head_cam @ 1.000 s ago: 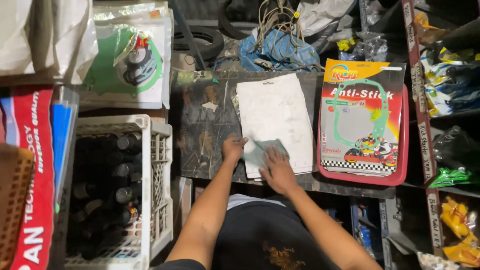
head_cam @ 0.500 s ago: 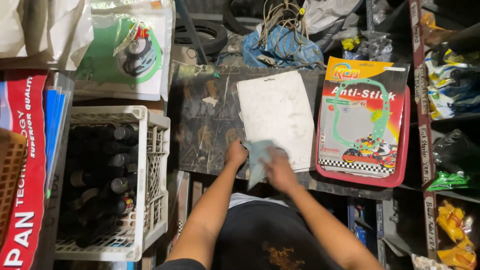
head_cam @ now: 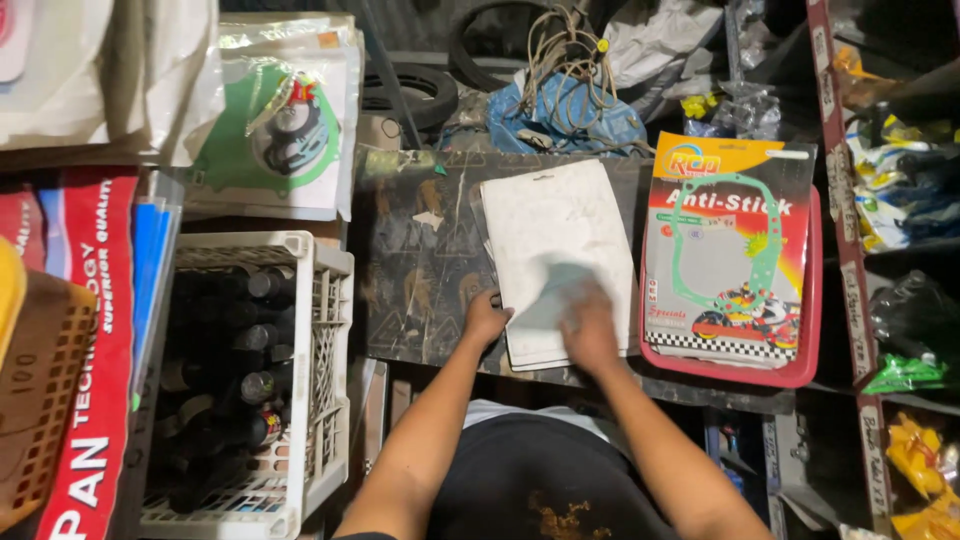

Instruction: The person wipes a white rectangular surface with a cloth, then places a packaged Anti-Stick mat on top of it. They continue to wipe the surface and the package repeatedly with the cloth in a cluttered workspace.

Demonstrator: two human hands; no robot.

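One white card [head_cam: 545, 235] lies flat on the dark worktop [head_cam: 415, 270], a little right of its middle. Its long axis runs away from the person, slightly tilted to the left, and the end with the small hanging slot points to the far side. Under it, at the left and near edges, the border of at least one more sheet shows; I cannot count them.

The left hand [head_cam: 487, 318] is at the near left corner of the card, its fingers curled on the edge, so it seems to pinch the card there. The right hand [head_cam: 592, 328] lies on the near part of the card, pressing one pale cloth [head_cam: 553, 290] on it. This hand is blurred, so I cannot tell how its fingers are set.

Just to the right of the card is one red tray [head_cam: 806, 330] with one printed packet [head_cam: 730, 250] on it. On the left, one white crate [head_cam: 325, 380] holds many dark bottles [head_cam: 235, 350]. Behind the worktop are one blue bag [head_cam: 560, 115] with a bundle of cords [head_cam: 560, 55] on it, and one tyre [head_cam: 415, 90].
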